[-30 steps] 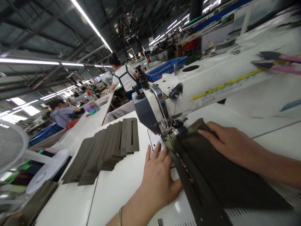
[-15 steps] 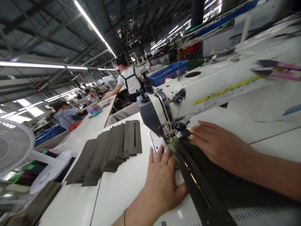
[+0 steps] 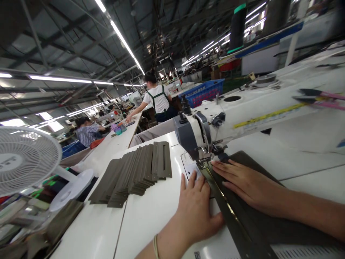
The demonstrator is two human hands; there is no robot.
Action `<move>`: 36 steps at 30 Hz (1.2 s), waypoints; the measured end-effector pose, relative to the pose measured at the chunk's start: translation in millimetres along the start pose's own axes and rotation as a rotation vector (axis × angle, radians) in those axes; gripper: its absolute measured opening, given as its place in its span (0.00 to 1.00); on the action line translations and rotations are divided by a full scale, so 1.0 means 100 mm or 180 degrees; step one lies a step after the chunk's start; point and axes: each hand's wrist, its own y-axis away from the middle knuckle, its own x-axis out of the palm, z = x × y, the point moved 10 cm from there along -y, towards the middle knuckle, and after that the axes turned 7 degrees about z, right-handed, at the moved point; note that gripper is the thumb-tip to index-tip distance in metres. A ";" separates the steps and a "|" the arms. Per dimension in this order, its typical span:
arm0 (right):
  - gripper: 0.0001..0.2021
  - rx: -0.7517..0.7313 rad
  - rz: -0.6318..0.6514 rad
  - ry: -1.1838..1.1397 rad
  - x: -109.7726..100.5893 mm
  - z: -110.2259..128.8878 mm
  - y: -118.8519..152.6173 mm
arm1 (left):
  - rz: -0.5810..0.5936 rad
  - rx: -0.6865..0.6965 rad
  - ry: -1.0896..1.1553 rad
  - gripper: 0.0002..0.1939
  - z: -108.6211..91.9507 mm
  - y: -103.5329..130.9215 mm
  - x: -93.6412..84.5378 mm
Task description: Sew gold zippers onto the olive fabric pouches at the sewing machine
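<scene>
A dark olive fabric panel (image 3: 258, 219) with a gold zipper (image 3: 228, 203) along it runs under the presser foot of the sewing machine (image 3: 195, 133). My left hand (image 3: 195, 207) lies with fingers spread beside the needle plate, its fingertips and thumb at the panel's left edge. On the other side of the zipper, my right hand (image 3: 248, 181) rests flat on the panel, fingers stretched toward the presser foot. Neither hand grips anything. The needle point is too small to make out.
A fanned stack of olive pieces (image 3: 137, 172) lies left of the machine. Pink-handled snips (image 3: 320, 97) and a yellow measuring tape (image 3: 269, 115) sit on the machine arm. A white fan (image 3: 27, 162) stands at left. A co-worker (image 3: 159, 97) stands beyond, near a blue crate (image 3: 205, 91).
The camera view has shifted, so the scene sits further right and lower. My right hand now lies flatter across the panel, nearer the zipper. My left hand stays beside the presser foot.
</scene>
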 end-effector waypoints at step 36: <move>0.16 0.0102 0.0002 -0.0539 -0.20 0.21 -0.13 | -0.0636 0.0505 0.1006 0.47 0.14 0.02 0.09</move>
